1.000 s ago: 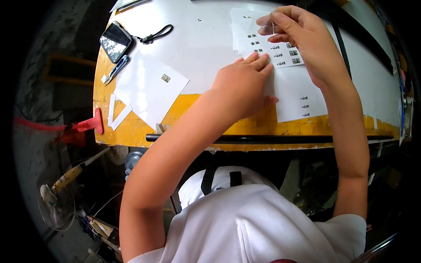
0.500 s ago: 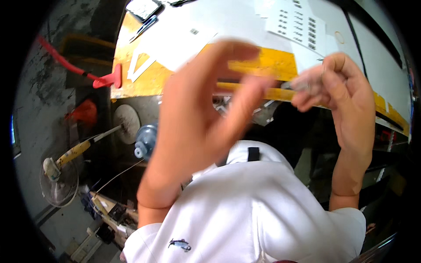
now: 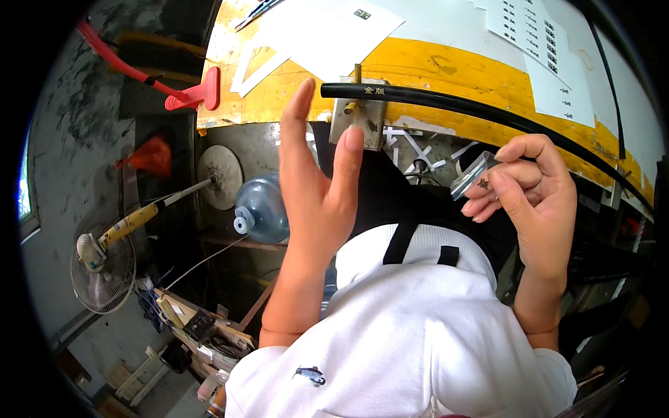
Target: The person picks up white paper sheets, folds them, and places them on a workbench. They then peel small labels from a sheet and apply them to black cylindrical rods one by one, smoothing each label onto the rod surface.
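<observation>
While the left hand [image 3: 317,188] is raised upright with fingers spread and nothing held, a small clear strip [image 3: 472,175] is pinched between thumb and fingertips of the right hand [image 3: 533,195], held in the air below the edge of the yellow counter [image 3: 446,66], near the black tube [image 3: 446,101]
</observation>
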